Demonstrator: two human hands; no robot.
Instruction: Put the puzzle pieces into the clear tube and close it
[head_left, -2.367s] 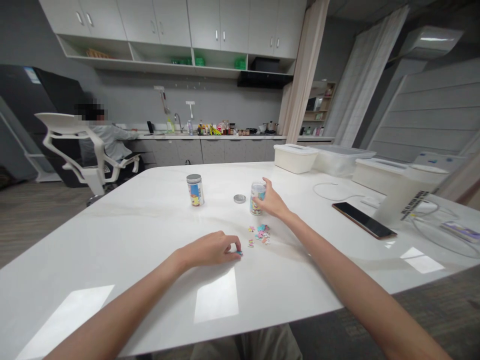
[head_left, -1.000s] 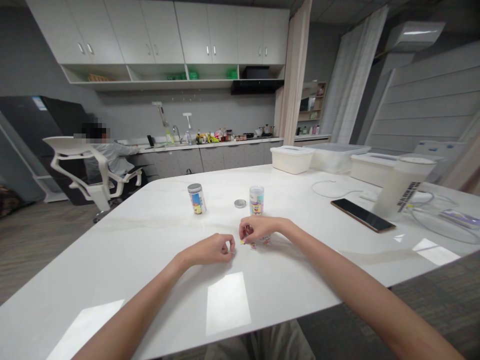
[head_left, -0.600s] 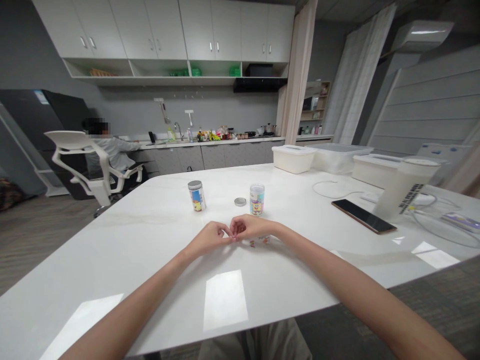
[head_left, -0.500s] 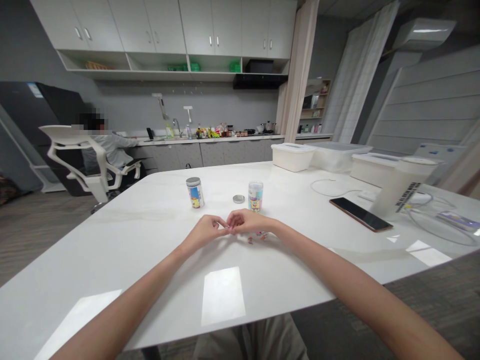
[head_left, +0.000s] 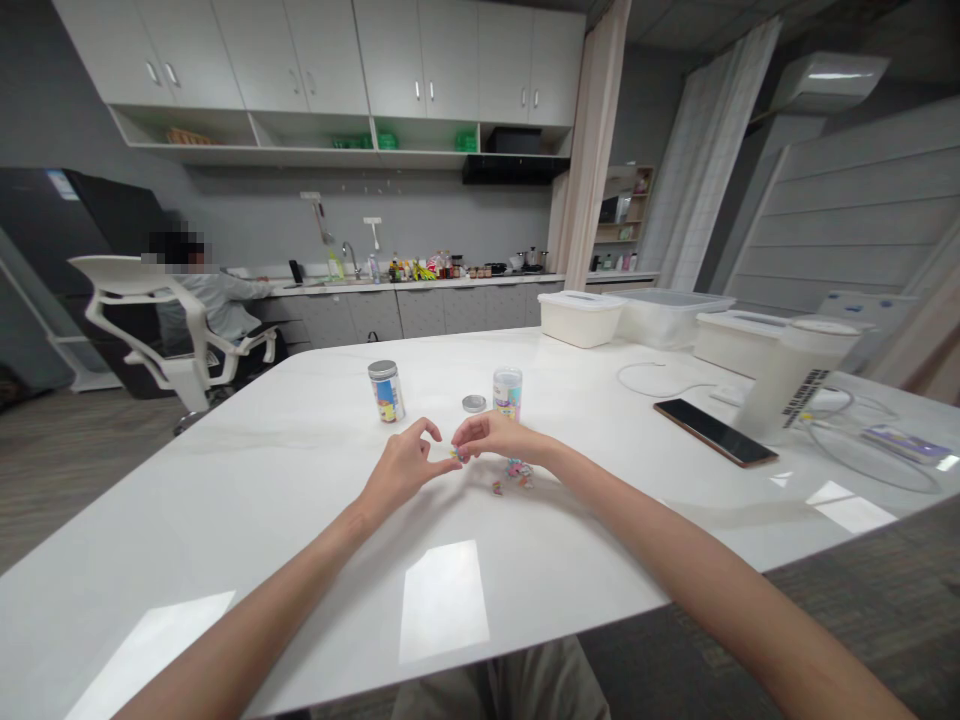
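Over the white table my two hands meet. My right hand is closed in a pinch on a small coloured piece, whose kind I cannot make out. The index finger and thumb of my left hand are spread apart, the thumb tip right by that piece. Below my right wrist lies a small heap of colourful pieces. Just behind my right hand stands a clear printed jar, partly covered by the hand. Beside it lies a round silver lid. A lidded printed jar stands further left.
On the right are a black phone, a tall cloudy pitcher, white cables and white lidded bins. At the back left, another person sits in a white chair by the kitchen counter.
My left index finger has lifted away from the thumb, opening the left pinch. The small piece now shows at my right fingertips. The view has shifted slightly.
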